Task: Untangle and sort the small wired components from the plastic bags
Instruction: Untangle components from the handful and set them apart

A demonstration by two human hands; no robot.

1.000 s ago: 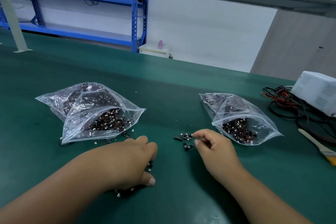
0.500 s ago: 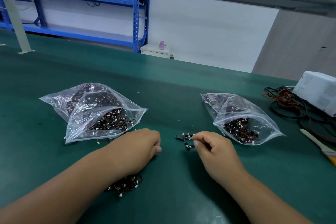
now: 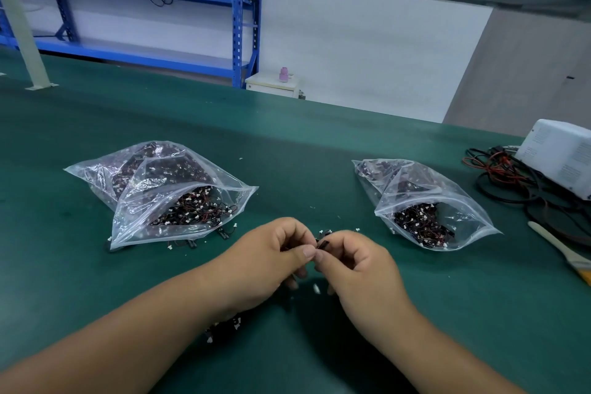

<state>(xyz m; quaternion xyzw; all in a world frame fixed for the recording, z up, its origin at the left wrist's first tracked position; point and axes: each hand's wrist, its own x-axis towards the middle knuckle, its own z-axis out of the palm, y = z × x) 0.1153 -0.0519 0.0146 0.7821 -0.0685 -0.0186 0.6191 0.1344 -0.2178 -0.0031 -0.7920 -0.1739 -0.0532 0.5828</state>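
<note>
1. Both hands meet over the desk [image 3: 319, 153], just left of the right bag [image 3: 425, 201] and nearer the person. The left hand [image 3: 265, 253] and right hand [image 3: 355, 262] each pinch one small wired component [image 3: 322, 245] between curled thumb and forefinger.
2. This looks like teasing a piece free. Pull gently along the wire rather than across it, so its connector stays on.
3. A loose clump [image 3: 224, 328] lies further left of the right bag, under the left forearm.
4. The left bag [image 3: 166, 192] lies well left of the right bag, its mouth open. Set freed pieces apart from the clump.
</note>
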